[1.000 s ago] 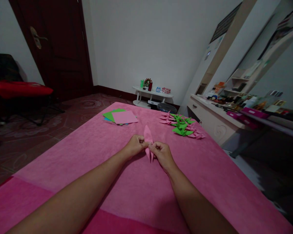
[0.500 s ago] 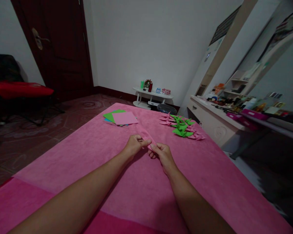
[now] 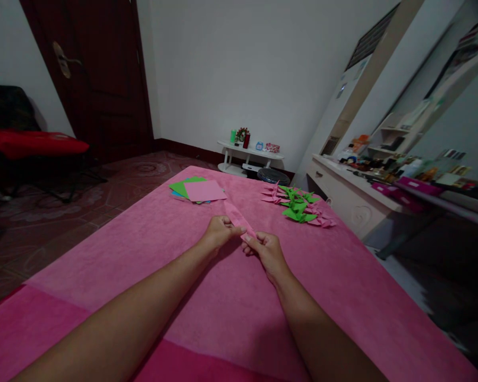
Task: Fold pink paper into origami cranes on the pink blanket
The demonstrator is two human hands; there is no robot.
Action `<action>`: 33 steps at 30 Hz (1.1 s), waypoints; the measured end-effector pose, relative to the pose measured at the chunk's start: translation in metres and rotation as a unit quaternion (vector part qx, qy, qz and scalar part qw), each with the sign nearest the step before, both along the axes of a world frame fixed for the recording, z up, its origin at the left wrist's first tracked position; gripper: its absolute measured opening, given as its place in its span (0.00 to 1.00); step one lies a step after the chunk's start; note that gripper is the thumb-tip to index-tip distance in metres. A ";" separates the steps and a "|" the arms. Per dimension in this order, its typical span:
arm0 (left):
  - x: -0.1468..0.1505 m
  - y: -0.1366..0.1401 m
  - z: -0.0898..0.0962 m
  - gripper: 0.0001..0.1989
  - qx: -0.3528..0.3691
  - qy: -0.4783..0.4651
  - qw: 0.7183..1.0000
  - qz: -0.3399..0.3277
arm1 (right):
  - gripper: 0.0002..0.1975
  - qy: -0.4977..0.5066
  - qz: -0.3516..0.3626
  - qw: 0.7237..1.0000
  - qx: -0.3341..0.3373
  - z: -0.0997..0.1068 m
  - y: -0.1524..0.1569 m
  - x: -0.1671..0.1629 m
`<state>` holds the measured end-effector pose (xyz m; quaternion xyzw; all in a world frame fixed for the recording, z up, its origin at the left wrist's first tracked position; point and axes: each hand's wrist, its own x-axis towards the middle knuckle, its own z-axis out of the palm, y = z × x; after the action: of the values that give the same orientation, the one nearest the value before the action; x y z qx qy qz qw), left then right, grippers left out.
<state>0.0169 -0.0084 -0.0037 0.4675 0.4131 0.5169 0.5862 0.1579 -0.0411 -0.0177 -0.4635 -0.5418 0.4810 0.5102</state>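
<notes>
Pink folded paper is held between both hands over the middle of the table, narrow and slanting from far left to near right. Largest is the pink cover spread across the table, likely chosen as a soft work surface. On its far right sit green paper birds and pink paper birds, bunched together, probably so that they are out of the forearms' way. At far left, square sheets overlap in a loose pile, seemingly set within reach. The left hand pinches the strip, thumb on top and fingers curled; the right hand pinches its near end between thumb and fingertips, perhaps to steady it and press the layers flat. Whether the strip touches the cover, I cannot tell.
</notes>
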 end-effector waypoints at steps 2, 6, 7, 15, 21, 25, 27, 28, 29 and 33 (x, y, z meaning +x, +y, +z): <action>-0.005 0.005 0.000 0.15 -0.002 0.016 1.000 0.020 | 0.13 0.007 0.000 1.000 -0.005 -0.002 0.001 0.001; -0.028 0.024 -0.001 0.16 0.004 0.025 0.995 0.098 | 0.08 0.031 -0.010 0.999 -0.024 -0.003 0.002 0.003; -0.035 0.028 -0.002 0.17 0.006 0.012 0.993 0.118 | 0.07 0.040 -0.018 0.999 -0.030 -0.003 0.002 0.003; -0.029 0.025 -0.005 0.17 -0.016 -0.021 0.999 -0.019 | 0.16 0.075 -0.041 0.996 -0.010 0.004 0.000 -0.001; -0.010 0.009 -0.004 0.15 0.010 -0.036 0.998 -0.058 | 0.12 -0.025 -0.096 0.990 0.099 0.004 -0.003 -0.008; -0.006 0.002 -0.001 0.14 0.011 -0.036 0.997 -0.067 | 0.09 -0.075 -0.125 0.979 0.140 0.000 -0.002 -0.007; -0.004 -0.001 0.000 0.14 0.010 -0.020 0.998 -0.062 | 0.10 -0.098 -0.131 0.976 0.141 -0.002 -0.001 -0.006; -0.003 -0.002 0.001 0.15 0.010 -0.007 0.998 -0.058 | 0.11 -0.107 -0.132 0.975 0.141 -0.003 -0.001 -0.006; -0.003 -0.002 0.001 0.15 0.012 0.005 0.999 -0.052 | 0.11 -0.112 -0.133 0.975 0.141 -0.003 -0.001 -0.006; 0.000 -0.003 0.000 0.18 0.018 0.005 0.999 -0.041 | 0.12 -0.114 -0.114 0.977 0.139 -0.003 -0.002 -0.004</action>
<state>0.0167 -0.0119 -0.0037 0.4969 0.3871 0.4978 0.5962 0.1536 -0.0432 -0.0210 -0.4988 -0.6017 0.2831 0.5560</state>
